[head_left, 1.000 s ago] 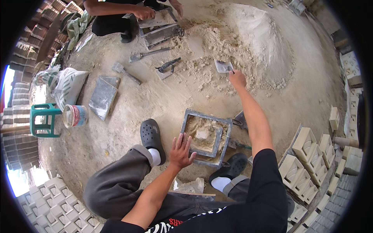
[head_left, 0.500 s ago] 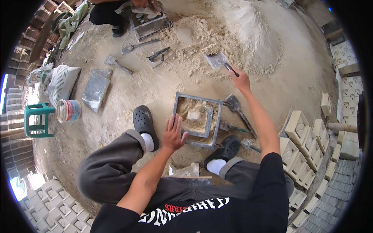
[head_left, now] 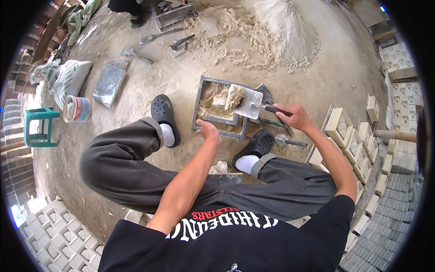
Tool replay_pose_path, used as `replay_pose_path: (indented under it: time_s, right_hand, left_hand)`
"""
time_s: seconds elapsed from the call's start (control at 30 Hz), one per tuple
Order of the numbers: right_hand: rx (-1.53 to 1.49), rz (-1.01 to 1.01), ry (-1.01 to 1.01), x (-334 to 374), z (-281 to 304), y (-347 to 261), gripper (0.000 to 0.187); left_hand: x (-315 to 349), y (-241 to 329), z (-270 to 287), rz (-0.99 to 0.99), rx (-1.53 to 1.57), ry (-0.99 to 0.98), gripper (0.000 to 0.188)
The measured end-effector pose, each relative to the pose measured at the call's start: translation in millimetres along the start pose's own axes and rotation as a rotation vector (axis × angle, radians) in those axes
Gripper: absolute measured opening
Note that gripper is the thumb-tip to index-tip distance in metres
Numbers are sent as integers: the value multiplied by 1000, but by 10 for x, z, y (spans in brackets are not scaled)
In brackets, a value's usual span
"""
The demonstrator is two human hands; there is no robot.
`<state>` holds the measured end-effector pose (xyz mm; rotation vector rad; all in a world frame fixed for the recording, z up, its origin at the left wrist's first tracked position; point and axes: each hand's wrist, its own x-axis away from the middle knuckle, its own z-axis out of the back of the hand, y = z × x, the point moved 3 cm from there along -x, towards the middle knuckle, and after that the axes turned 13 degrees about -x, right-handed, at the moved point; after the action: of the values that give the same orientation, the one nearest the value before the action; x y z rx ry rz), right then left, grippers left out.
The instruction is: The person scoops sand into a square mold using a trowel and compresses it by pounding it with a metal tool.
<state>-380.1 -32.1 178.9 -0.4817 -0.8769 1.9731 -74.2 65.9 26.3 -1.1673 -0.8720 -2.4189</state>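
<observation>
My right hand [head_left: 293,118] is closed round the dark handle of a trowel [head_left: 250,105]. The flat metal blade carries a clump of damp sandy mix [head_left: 234,97] over the right part of a square mould frame [head_left: 198,100]. Inside the frame lies more sandy mix, with a paler lump in the middle and a smaller inner frame [head_left: 223,120] partly bedded in it. At the mould's near left corner, my left hand [head_left: 209,130] rests with its thumb and fingers apart, holding nothing that I can see.
Right of the mould lie a shovel-like tool [head_left: 264,93] and a small scraper [head_left: 290,141]. Beyond it rises a sand heap [head_left: 290,34], with hand tools [head_left: 181,44] nearby. Moulded blocks [head_left: 344,131] stand at right; a bucket [head_left: 77,109] and green stool [head_left: 41,128] at left. Another person's leg [head_left: 131,10] shows far off.
The trowel has come from the sand heap back over the mould, loaded with mix. My left hand has shifted from lying flat on the inner frame to the near left corner.
</observation>
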Motion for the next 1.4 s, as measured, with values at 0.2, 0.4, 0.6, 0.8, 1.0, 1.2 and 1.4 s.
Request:
replay_pose_path:
  time_s: [0.2, 0.4, 0.6, 0.8, 1.0, 1.2, 1.4]
  right_hand:
    - [176, 118, -121, 170, -134, -101, 29]
    - [294, 337, -130, 62, -222, -334, 31]
    - [519, 507, -160, 61, -253, -496, 29]
    - [568, 554, -187, -11, -357, -794, 31]
    - [660, 562, -246, -132, -516, -1028, 33]
    - [670, 619, -276, -68, -396, -1130, 35]
    - [735, 499, -234, 144, -34, -1079, 34]
  left_hand:
    - [443, 81, 198, 9, 242, -545, 94]
    - [290, -147, 4, 277, 403, -722, 104]
    - [526, -52, 102, 396, 476, -794, 103]
    - [235, 76, 215, 329, 533, -913, 114]
    - [-112, 230, 222, 143, 517, -751, 105]
    - [-219, 246, 260, -411, 98, -168, 79]
    - [190, -32, 392, -1639, -817, 156, 61]
